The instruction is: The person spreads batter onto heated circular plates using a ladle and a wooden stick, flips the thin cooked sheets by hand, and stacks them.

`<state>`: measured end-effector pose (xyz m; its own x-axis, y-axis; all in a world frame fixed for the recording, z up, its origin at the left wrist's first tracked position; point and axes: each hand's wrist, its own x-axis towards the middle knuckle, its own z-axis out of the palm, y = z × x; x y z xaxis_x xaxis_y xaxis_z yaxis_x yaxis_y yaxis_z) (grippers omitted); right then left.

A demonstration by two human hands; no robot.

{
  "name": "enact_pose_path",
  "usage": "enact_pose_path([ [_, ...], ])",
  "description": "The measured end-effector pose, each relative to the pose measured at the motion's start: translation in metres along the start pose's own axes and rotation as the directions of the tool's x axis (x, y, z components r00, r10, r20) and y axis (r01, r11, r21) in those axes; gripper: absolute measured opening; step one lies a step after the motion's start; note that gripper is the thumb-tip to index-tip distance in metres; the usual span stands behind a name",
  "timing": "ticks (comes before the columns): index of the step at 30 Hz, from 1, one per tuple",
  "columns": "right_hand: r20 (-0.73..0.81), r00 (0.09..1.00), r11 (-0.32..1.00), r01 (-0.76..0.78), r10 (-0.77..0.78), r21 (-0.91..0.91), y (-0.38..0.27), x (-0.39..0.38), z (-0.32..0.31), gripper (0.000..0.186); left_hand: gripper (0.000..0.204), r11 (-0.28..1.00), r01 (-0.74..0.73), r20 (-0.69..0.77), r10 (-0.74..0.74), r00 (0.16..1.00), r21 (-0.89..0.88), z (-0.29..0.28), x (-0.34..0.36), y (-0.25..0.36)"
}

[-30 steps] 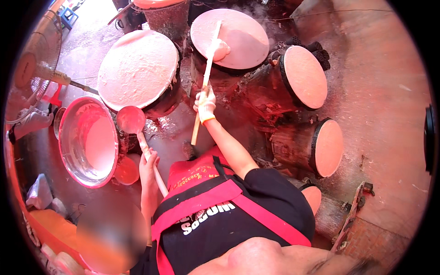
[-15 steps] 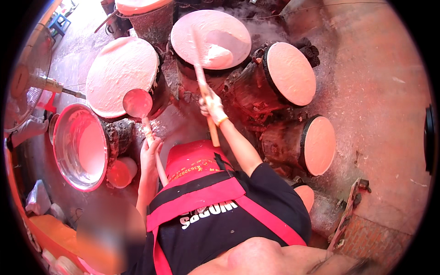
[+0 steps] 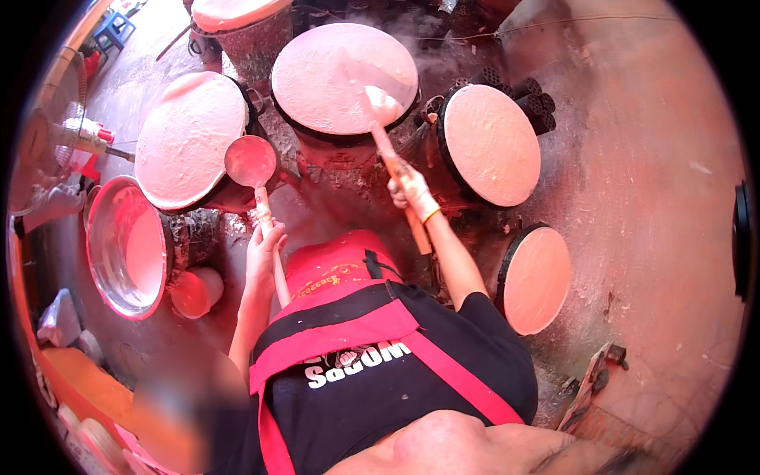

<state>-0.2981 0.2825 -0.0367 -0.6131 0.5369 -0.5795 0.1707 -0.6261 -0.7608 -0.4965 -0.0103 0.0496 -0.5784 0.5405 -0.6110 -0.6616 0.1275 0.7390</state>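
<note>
My left hand (image 3: 264,247) is wrapped round the pale handle of a ladle (image 3: 252,161). Its round bowl hangs over the near right edge of a wide pot (image 3: 190,134) filled with a pale, thick mass. My right hand (image 3: 412,188), whitish and with a yellow band at the wrist, grips a long wooden-handled stirring tool (image 3: 383,141). The tool's far end reaches into the right side of the middle pot (image 3: 332,71), where a pale lump (image 3: 383,104) is heaped beside a smoother patch. The shape of that end is hidden by the lump.
Steam drifts behind the middle pot. More filled pots stand at right (image 3: 492,145), nearer right (image 3: 537,281) and far left (image 3: 240,16). A metal basin (image 3: 127,247) and a small red bucket (image 3: 197,292) are at left, near a fan (image 3: 59,119). Dark cylinders (image 3: 532,99) lie behind.
My right hand and its tool have swung right and nearer, and the pale lump sits nearer the pot's right edge. The ladle has shifted slightly right. The whole view has turned a little.
</note>
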Motion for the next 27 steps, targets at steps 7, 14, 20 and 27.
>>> enact_pose_path([
  [7,-0.163,0.961,0.958,0.187,-0.225,-0.219,-0.085,0.078,-0.009,0.041,0.033,0.998,0.009,-0.057,-0.013,0.998,-0.067,0.044,-0.013,-0.003],
  [14,-0.070,0.926,0.900,0.340,-0.371,-0.272,-0.067,0.065,0.027,0.043,0.018,0.999,0.011,-0.073,-0.015,0.997,-0.049,0.041,-0.010,0.015],
  [20,-0.394,0.862,0.887,0.418,-0.318,0.197,-0.010,0.091,0.072,0.033,0.015,0.989,0.093,0.117,-0.079,0.990,-0.112,0.033,-0.001,0.035],
  [27,-0.365,0.894,0.953,0.299,-0.259,0.057,-0.044,0.043,0.082,0.033,0.011,0.994,0.073,0.156,-0.059,0.986,-0.085,0.024,0.015,0.046],
])
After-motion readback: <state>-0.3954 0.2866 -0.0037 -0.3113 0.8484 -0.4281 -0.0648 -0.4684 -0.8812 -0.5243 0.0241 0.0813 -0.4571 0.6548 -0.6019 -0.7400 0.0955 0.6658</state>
